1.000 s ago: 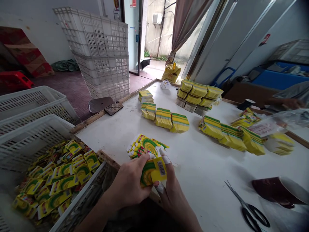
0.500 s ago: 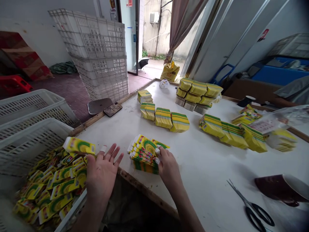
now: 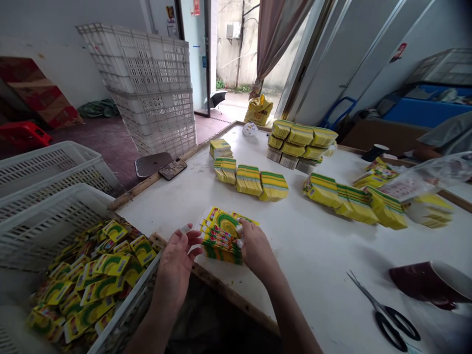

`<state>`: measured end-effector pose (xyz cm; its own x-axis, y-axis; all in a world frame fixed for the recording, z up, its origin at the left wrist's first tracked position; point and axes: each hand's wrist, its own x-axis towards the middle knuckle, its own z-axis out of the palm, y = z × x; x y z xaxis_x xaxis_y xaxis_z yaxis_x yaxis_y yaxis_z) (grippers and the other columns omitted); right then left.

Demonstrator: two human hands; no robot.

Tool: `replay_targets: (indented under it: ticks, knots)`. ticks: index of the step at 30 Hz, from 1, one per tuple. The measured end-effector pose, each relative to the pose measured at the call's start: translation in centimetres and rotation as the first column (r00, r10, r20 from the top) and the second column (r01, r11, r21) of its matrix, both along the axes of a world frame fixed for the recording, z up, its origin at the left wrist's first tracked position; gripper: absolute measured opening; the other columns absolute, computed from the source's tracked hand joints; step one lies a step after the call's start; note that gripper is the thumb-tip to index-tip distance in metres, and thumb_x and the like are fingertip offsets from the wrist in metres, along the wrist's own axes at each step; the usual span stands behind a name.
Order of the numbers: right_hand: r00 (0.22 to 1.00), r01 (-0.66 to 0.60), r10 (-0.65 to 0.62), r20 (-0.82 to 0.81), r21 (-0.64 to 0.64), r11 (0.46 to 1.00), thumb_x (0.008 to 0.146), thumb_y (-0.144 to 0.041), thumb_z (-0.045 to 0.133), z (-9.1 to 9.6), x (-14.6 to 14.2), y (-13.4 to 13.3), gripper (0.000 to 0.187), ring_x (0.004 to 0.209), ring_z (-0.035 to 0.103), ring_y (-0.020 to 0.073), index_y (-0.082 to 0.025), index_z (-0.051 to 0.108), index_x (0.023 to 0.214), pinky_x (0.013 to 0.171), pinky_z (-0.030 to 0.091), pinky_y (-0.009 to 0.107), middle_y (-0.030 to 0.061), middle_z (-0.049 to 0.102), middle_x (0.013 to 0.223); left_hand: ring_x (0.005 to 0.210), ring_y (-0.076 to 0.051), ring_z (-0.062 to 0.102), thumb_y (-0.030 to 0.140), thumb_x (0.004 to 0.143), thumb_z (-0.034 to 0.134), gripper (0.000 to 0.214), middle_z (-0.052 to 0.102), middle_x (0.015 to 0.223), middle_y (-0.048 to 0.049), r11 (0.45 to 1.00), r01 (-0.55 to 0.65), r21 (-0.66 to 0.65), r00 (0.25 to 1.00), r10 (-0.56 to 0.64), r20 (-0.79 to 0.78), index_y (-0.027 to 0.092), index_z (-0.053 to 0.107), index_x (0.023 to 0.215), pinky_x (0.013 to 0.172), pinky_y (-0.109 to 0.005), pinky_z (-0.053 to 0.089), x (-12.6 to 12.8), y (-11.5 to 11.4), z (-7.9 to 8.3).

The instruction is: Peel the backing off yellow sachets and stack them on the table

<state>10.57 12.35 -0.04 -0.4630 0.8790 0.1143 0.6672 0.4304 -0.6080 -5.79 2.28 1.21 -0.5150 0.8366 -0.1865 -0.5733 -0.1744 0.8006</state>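
A fanned stack of yellow and green packets (image 3: 221, 236) lies near the table's front edge. My right hand (image 3: 258, 248) grips its right end, fingers bent and white coverings on the fingertips. My left hand (image 3: 179, 260) is at the stack's left side, palm turned towards it, fingers slightly curled and apart, with nothing visible in them. A white covering shows on one of its fingers. Left of that hand, loose packets of the same kind (image 3: 99, 285) fill part of a white plastic crate (image 3: 84, 194).
Rows of bundled packets (image 3: 250, 181) stand across the table (image 3: 306, 260), with more bundles (image 3: 354, 201) and a stacked block (image 3: 300, 142) beyond. A phone (image 3: 173, 168) lies by the left edge. Scissors (image 3: 383, 312) and a dark mug (image 3: 427, 282) are at right.
My left hand has swung right from the crate to the stack. The packet beside its fingers over the crate is no longer there. My right hand stays on the stack.
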Motion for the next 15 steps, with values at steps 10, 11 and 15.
replay_targets:
  ticks: [10, 11, 15]
  knots:
    - [0.773, -0.054, -0.097, -0.627, -0.217, 0.975, 0.078, -0.012, 0.057, 0.8, 0.7, -2.3, 0.049, 0.075, 0.056, 0.0152, -0.025, 0.039, 0.122, 0.067, 0.049, 0.027, -0.0004, 0.051, 0.091, 0.109, -0.021, 0.057, 0.051, 0.075, 0.072, 0.051, 0.060, 0.121, -0.0072, 0.975, -0.101, 0.198, 0.987, 0.123, -0.102, 0.024, 0.062, 0.117, 0.084, -0.028, 0.052, 1.3, 0.1, 0.3]
    - [0.727, -0.107, -0.087, -0.681, -0.238, 0.965, 0.078, -0.013, 0.059, 1.1, 0.6, -3.2, 0.051, 0.077, 0.056, 0.0148, -0.027, 0.039, 0.123, 0.067, 0.048, 0.027, -0.0002, 0.051, 0.093, 0.115, -0.023, 0.054, 0.055, 0.071, 0.073, 0.059, 0.058, 0.126, -0.0075, 0.967, -0.093, 0.239, 0.989, 0.118, -0.092, 0.025, 0.061, 0.121, 0.088, -0.030, 0.051, 1.7, 0.1, 0.4]
    - [0.615, -0.439, -0.018, -0.788, -0.362, 0.823, 0.079, -0.015, 0.067, 2.5, -0.3, -6.6, 0.053, 0.078, 0.055, 0.0134, -0.030, 0.043, 0.124, 0.068, 0.045, 0.025, -0.0006, 0.054, 0.095, 0.100, -0.026, 0.060, 0.065, 0.070, 0.068, 0.058, 0.064, 0.108, -0.0074, 0.954, 0.006, 0.299, 0.999, -0.020, 0.044, 0.023, 0.066, 0.110, 0.086, -0.035, 0.051, 3.5, 0.1, 1.5]
